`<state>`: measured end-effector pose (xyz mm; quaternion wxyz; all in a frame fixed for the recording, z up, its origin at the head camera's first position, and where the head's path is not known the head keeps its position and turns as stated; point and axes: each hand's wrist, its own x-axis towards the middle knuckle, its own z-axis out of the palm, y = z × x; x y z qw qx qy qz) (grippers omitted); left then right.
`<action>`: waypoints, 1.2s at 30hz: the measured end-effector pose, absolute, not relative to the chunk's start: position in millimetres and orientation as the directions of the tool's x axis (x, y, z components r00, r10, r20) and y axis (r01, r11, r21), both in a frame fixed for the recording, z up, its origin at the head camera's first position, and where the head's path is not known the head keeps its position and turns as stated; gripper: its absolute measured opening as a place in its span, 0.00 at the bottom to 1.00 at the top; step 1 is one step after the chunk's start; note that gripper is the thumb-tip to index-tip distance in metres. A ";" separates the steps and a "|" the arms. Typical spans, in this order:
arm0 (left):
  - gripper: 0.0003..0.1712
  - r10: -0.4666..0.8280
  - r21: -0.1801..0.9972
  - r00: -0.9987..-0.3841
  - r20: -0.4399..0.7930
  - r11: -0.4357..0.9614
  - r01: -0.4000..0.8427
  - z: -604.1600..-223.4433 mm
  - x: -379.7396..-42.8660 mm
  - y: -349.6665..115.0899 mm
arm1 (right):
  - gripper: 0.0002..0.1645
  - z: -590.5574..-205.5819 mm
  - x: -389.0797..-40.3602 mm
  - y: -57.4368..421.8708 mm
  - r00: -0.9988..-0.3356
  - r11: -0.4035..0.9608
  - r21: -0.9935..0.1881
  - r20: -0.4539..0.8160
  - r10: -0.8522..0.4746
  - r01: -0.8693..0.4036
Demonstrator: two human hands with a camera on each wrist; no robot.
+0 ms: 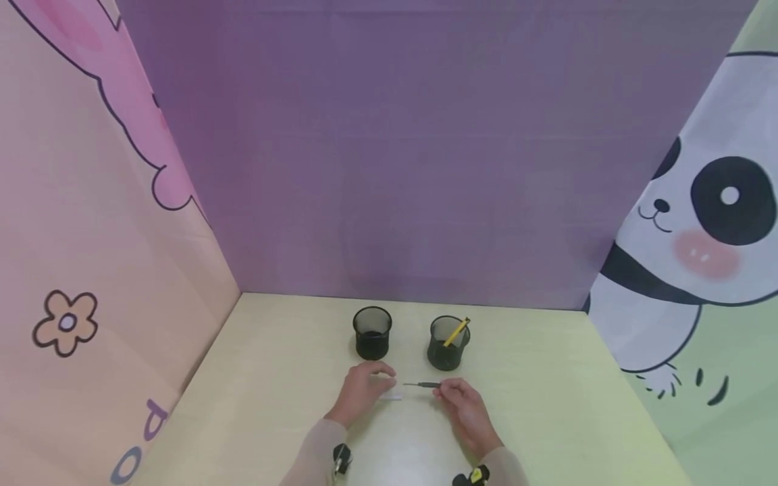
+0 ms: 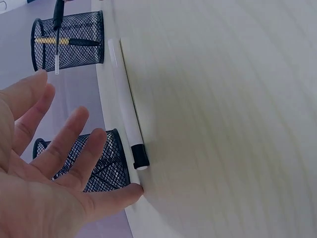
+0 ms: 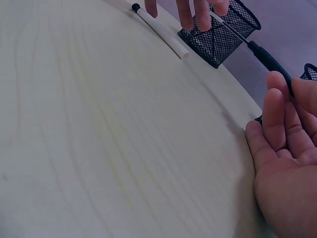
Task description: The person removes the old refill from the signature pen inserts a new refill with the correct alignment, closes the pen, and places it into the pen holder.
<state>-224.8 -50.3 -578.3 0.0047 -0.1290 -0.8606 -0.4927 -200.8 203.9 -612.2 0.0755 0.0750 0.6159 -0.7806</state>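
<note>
Between the thumb and fingers of my right hand (image 1: 465, 409) is the black ribbed grip section of a pen with its thin refill (image 3: 267, 59). The refill points left, toward my left hand, and its end is pale in the left wrist view. My left hand (image 1: 363, 393) has its fingers spread apart and holds nothing; it is a short way from the refill's tip. Below it on the table lies a white pen barrel (image 2: 126, 91) with a black end piece. In the right wrist view, the barrel's near end looks open.
Behind the hands stand two black mesh pen cups, a left cup (image 1: 372, 344) and a right cup (image 1: 444, 356). A yellow and black pen (image 1: 457, 332) leans in the right one. A purple backdrop (image 1: 413, 169) rises at the far edge of the pale wooden table (image 1: 273, 378).
</note>
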 end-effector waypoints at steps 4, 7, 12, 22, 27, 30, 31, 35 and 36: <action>0.05 0.217 0.849 -0.969 0.121 0.482 0.214 -576.9 -223.6 -49.9 | 0.13 -611.4 -200.4 204.0 -0.975 -0.218 -0.951 -0.217 -0.043 0.221; 0.03 0.214 0.850 -0.971 0.104 0.487 0.198 -576.9 -223.0 -49.7 | 0.12 -610.0 -200.2 202.9 -0.975 -0.208 -0.953 -0.218 -0.038 0.221; 0.02 0.206 0.843 -0.975 0.090 0.505 0.184 -576.7 -221.5 -49.9 | 0.10 -608.6 -200.0 201.3 -0.978 -0.199 -0.957 -0.208 -0.030 0.209; 0.02 0.212 0.825 -0.969 0.125 0.521 0.220 -575.4 -218.4 -51.3 | 0.09 -607.7 -199.0 200.6 -0.975 -0.198 -0.956 -0.221 -0.002 0.217; 0.03 0.214 0.832 -0.970 0.118 0.512 0.215 -572.6 -218.2 -55.3 | 0.06 -608.1 -199.3 200.6 -0.974 -0.243 -0.946 -0.226 0.018 0.215; 0.03 0.216 0.837 -0.970 0.110 0.506 0.208 -572.4 -219.1 -59.1 | 0.05 -608.8 -199.0 200.9 -0.975 -0.269 -0.941 -0.220 0.021 0.206; 0.04 0.216 0.838 -0.970 0.112 0.503 0.209 -572.6 -219.5 -60.6 | 0.04 -609.3 -198.9 201.2 -0.976 -0.276 -0.939 -0.217 0.019 0.204; 0.04 0.209 0.840 -0.971 0.115 0.502 0.207 -573.8 -220.1 -66.4 | 0.04 -614.1 -199.3 203.2 -0.981 -0.284 -0.941 -0.194 0.003 0.186; 0.04 0.205 0.843 -0.973 0.110 0.499 0.201 -573.9 -220.1 -67.8 | 0.03 -615.0 -199.5 203.5 -0.981 -0.290 -0.939 -0.193 0.002 0.185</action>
